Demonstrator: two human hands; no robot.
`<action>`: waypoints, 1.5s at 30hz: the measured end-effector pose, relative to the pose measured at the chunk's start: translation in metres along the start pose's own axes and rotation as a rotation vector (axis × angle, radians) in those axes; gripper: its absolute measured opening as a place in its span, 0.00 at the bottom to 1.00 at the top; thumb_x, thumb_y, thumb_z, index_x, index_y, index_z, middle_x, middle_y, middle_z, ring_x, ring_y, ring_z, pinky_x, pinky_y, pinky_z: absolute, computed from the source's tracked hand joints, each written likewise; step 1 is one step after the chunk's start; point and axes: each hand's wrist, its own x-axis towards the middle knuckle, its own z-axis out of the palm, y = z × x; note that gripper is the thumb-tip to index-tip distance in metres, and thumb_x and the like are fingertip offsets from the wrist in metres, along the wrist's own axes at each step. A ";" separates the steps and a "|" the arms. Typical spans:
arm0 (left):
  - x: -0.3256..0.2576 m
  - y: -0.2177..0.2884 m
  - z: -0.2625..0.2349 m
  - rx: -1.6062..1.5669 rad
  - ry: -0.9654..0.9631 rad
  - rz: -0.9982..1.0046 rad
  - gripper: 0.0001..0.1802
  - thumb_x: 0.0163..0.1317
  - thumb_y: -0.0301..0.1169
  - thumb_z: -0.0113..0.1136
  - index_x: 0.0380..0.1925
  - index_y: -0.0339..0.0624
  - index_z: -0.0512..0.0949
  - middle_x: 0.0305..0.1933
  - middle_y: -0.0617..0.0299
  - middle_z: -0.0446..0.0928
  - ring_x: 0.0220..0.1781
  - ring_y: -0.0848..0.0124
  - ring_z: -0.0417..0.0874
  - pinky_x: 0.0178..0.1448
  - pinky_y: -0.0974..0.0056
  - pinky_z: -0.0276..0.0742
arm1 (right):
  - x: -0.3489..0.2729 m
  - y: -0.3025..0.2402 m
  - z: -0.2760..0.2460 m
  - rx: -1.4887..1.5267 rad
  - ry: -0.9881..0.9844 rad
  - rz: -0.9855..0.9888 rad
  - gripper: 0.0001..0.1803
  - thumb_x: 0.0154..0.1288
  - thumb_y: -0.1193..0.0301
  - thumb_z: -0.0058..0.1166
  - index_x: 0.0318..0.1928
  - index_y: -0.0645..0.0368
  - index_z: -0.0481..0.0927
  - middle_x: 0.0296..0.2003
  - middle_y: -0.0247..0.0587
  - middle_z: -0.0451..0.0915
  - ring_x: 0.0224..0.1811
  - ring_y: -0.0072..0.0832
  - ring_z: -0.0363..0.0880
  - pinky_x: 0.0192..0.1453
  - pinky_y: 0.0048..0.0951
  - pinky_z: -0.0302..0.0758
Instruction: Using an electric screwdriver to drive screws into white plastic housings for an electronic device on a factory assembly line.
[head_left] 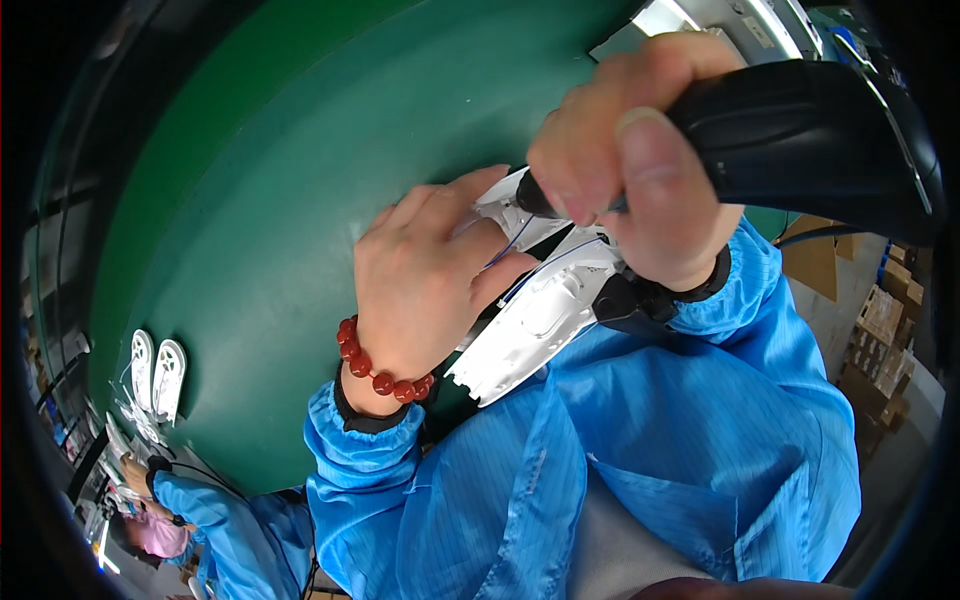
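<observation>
My right hand is wrapped around a black electric screwdriver, its dark nose pointing down at a white plastic shell. Whether the tip touches the shell is hard to see. My left hand lies over the near left end of that shell, thumb and fingers closed on it and partly hiding it. Closer to my body rests a second white shell, long and moulded, with a jagged end. Thin blue wires run between the two pieces.
Two white oval parts stand on the green table at the left, beside loose white pieces. A co-worker's blue sleeve shows at lower left. At the far right edge is equipment; cardboard boxes lie beyond the table.
</observation>
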 end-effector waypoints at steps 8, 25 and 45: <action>0.002 0.003 -0.012 0.055 -0.094 -0.030 0.17 0.46 0.42 0.75 0.27 0.42 0.82 0.53 0.63 0.84 0.41 0.59 0.85 0.43 0.56 0.82 | -0.002 -0.013 -0.007 -0.286 -0.073 -0.041 0.09 0.73 0.73 0.51 0.48 0.60 0.68 0.25 0.38 0.74 0.22 0.24 0.72 0.30 0.31 0.75; 0.007 0.040 -0.042 -0.036 -0.670 -0.122 0.37 0.53 0.47 0.74 0.56 0.35 0.73 0.47 0.47 0.81 0.50 0.49 0.83 0.52 0.51 0.78 | 0.015 -0.065 -0.071 -0.323 0.646 -0.217 0.10 0.74 0.66 0.50 0.35 0.55 0.67 0.21 0.34 0.68 0.19 0.24 0.67 0.27 0.27 0.68; -0.001 0.020 -0.052 0.158 -0.306 -0.186 0.14 0.64 0.28 0.62 0.50 0.47 0.82 0.36 0.54 0.83 0.34 0.52 0.85 0.37 0.55 0.82 | 0.013 -0.062 -0.075 -0.287 0.557 -0.290 0.08 0.74 0.68 0.51 0.39 0.57 0.69 0.21 0.35 0.69 0.19 0.24 0.69 0.27 0.27 0.69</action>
